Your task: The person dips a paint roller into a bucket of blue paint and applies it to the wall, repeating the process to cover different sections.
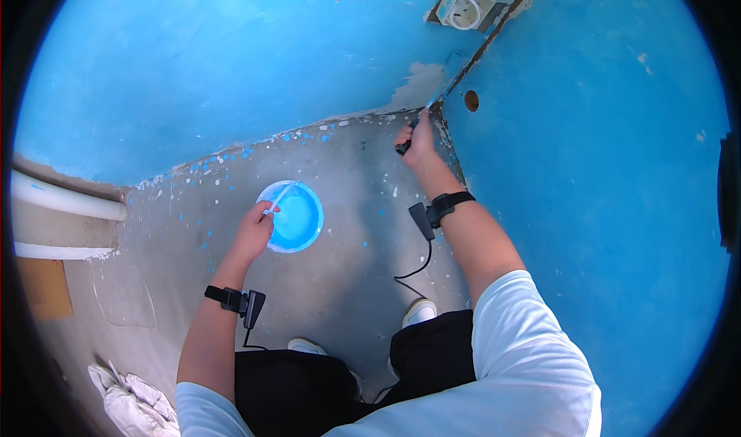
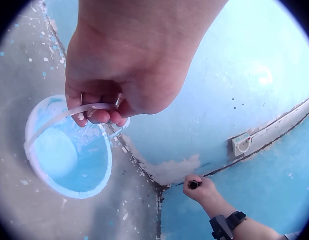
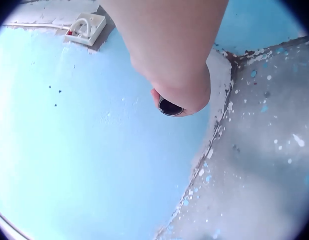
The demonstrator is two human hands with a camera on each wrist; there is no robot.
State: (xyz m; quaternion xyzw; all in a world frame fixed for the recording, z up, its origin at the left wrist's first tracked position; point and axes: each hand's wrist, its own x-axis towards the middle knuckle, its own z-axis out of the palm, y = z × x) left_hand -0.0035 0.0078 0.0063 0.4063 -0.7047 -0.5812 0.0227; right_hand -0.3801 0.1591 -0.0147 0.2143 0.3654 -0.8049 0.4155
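My left hand [image 1: 253,232] grips the thin white handle [image 2: 59,119] of a white bucket [image 2: 108,165] with its fingers curled round it. Light blue paint [image 1: 293,219] lies inside the bucket, and its inner wall is smeared with blue. Out at the corner of the walls, my right hand [image 1: 421,140] holds a paint roller by its black handle [image 1: 404,147]. The roller's bluish head [image 1: 452,67] is against the wall beside a pale unpainted patch [image 1: 421,84]. In the right wrist view only the hollow end of the handle [image 3: 170,107] shows; the forearm hides the head.
A white socket box [image 1: 465,8] with a looped cable sits on the wall above the corner. The right wall [image 1: 587,144] has a round hole [image 1: 472,101]. White pipes [image 1: 69,198] run at the left. A crumpled pale cloth [image 1: 135,402] lies on the paint-spotted floor [image 1: 347,175].
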